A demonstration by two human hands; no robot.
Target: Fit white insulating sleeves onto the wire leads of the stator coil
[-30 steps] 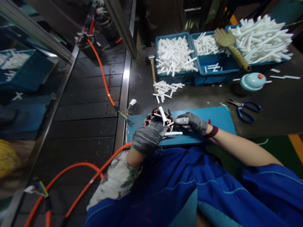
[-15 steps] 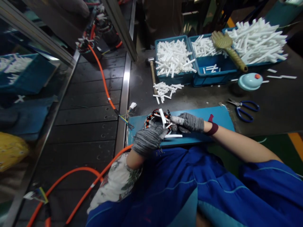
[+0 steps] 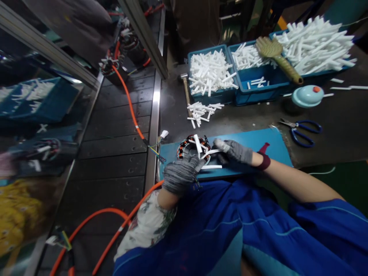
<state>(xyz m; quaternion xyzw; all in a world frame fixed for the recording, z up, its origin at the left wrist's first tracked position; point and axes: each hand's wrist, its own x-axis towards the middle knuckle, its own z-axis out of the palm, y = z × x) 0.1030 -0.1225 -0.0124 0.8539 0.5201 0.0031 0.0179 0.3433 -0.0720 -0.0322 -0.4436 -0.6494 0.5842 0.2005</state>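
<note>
- Motor coil ring (image 3: 193, 147) sits on the blue mat (image 3: 258, 142) at the desk edge, a few white strips (image 3: 197, 143) already stuck in (looks partway).
- Left hand (image 3: 181, 174) curls round the ring's near side.
- Right hand (image 3: 234, 150) pinches another strip.

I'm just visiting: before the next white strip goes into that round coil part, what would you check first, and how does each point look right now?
1. Left hand steadying the coil part: ok, the gloved hand rests on its near edge.
2. Right hand gripping a white strip: ok, fingertips pinch one end.
3. Strip lined up with a slot: cannot tell, too small to see.
4. Coil part sitting on the blue mat: ok.
5. Spare strips within reach: ok, a loose pile lies behind the mat and the blue bins are full.
6. Scissors clear of the hands: ok, they lie off to the right.
</note>
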